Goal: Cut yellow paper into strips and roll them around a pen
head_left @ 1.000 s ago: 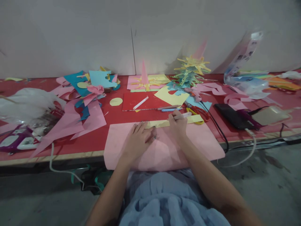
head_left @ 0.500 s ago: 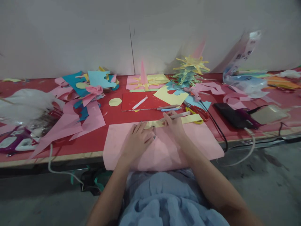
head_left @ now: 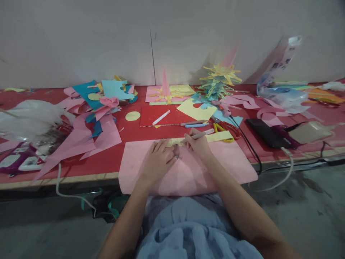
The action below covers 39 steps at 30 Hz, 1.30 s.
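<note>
A large pink paper sheet [head_left: 167,180] lies at the table's front edge and bends down over it. Across its top rests a narrow pale yellow paper strip [head_left: 219,136]. My left hand [head_left: 159,158] lies with fingers stretched out, its fingertips on the strip's left end. My right hand [head_left: 198,145] is closed round a pen [head_left: 202,134], whose tip points left onto the strip. Just behind the strip's right end are red and yellow scissors [head_left: 229,130]. Several pens [head_left: 195,125] lie behind my right hand.
A white marker [head_left: 161,117] lies on a red board [head_left: 147,117]. Behind stands a layered paper tree [head_left: 219,84]. Pink paper scraps [head_left: 105,135] and a plastic bag [head_left: 32,118] lie left. On the right are a black power bank [head_left: 262,133], cables and a glue gun [head_left: 223,107].
My right hand has shifted slightly left with the pen, and the pen's tip is now lower on the strip. My left hand stays in place.
</note>
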Available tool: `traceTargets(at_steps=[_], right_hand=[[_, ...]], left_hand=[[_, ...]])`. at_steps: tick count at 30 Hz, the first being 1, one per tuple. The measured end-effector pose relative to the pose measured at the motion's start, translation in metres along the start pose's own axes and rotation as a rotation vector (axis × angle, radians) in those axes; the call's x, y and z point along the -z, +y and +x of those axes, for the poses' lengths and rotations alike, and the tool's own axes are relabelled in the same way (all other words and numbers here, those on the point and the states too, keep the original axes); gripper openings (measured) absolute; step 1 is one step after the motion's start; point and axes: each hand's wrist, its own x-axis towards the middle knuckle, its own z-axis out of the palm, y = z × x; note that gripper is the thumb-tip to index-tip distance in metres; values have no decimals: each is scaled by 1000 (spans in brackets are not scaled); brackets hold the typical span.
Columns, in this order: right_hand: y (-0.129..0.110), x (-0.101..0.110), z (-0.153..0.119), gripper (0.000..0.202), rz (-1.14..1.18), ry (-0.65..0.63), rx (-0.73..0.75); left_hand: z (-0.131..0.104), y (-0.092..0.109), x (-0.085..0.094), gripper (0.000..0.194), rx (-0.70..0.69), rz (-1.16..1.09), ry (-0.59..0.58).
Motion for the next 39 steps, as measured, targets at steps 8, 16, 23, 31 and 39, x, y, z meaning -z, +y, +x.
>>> traceTargets(at_steps=[8,16,23,31,39], right_hand=[[-1,0,0,27,-19,32,22],[-6,-2,-3,27,-82,58,3],[-7,-3,-3,27,-158,85,24],[-5,-1,-2,26,-109,92,-13],[-3,-2,-2,26,-161,122,27]], left_hand=[[-1,0,0,39,1,-9,2],[0,0,0,39,4,-21,4],[-1,0,0,40,2,-17,9],[0,0,-1,40,2,-14,9],[0,0,0,41,9,-18,-4]])
